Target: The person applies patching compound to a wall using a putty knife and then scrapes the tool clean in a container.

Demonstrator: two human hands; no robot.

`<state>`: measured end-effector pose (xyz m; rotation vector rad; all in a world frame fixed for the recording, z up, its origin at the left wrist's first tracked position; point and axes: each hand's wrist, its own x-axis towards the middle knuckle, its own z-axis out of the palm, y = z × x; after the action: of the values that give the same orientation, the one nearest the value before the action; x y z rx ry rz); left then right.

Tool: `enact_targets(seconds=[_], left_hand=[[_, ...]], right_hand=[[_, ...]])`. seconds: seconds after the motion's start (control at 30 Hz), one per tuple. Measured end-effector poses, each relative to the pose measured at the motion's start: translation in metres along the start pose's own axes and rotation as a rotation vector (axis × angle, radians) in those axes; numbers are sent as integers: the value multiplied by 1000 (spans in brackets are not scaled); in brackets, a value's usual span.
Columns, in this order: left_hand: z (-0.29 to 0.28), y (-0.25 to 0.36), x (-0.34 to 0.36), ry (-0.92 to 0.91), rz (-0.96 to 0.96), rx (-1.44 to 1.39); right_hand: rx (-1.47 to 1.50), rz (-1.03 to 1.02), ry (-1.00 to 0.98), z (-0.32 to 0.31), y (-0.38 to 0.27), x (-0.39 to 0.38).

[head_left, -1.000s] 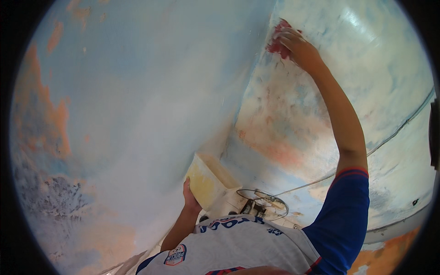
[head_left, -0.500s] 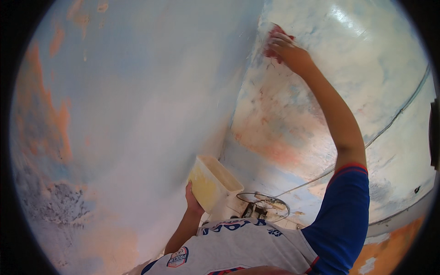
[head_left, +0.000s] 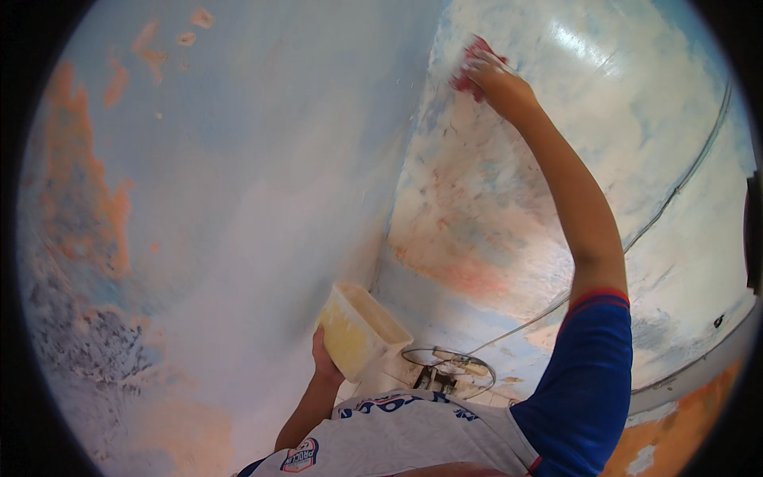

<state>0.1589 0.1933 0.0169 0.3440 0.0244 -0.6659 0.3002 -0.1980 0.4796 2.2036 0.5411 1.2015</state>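
Note:
My right hand is raised high against the right-hand wall, close to the corner. Its fingers are closed on a crumpled red cloth that presses on the pale, patchy surface; the cloth's edge is blurred. Low down near the corner, my left hand grips a yellowish rectangular plastic tub by its side. The tub is tilted, with its opening facing up and to the right. Its inner wall shows a pale coating, and the bottom is hidden.
The bluish left wall has orange peeled patches and a dark rough area. A cable runs across the right wall. On the tiled floor stands a round-framed, fan-like object, partly hidden behind the tub and my shirt.
The view has shifted slightly. My right hand with the red cloth is a little farther left in the picture, still at the wall; the tub appears slightly lower and farther left.

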Motion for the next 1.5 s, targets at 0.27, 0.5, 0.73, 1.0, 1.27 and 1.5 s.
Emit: enact_targets(seconds=[0.27, 0.5, 0.73, 1.0, 1.27, 1.5], left_hand=[[-4, -11, 2, 7, -44, -26], [-10, -24, 20, -3, 43, -71], [-17, -41, 35, 16, 72, -86], [-5, -41, 37, 10, 65, -79], [-7, -59, 38, -2, 38, -109], [-3, -51, 31, 25, 3, -63]], right_hand=[[-287, 257, 145, -83, -13, 17], [-695, 320, 241, -88, 69, 118], [-762, -144, 135, 61, 34, 44], [-50, 150, -423, 5, -90, 6], [-767, 168, 93, -56, 93, 114], [-348, -365, -380, 91, -119, -107]])
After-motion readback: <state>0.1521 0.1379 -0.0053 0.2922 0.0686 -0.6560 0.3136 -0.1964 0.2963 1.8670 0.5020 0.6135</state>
